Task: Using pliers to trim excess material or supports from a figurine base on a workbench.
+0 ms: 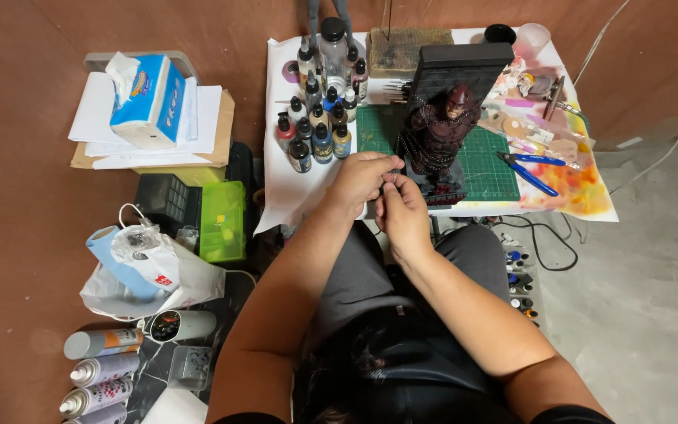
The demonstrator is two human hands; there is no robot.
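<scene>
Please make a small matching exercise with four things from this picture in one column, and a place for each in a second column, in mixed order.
Things:
1. tissue box
2. blue-handled cutters
3. spray cans
4. dark red figure

Places:
A. lying on the floor, at the lower left
B. standing on the green cutting mat, just beyond the hands
C. on a stack of papers, left of the small table
D. lying at the right side of the green cutting mat

Pairs: 1-C, 2-D, 3-A, 4-B
</scene>
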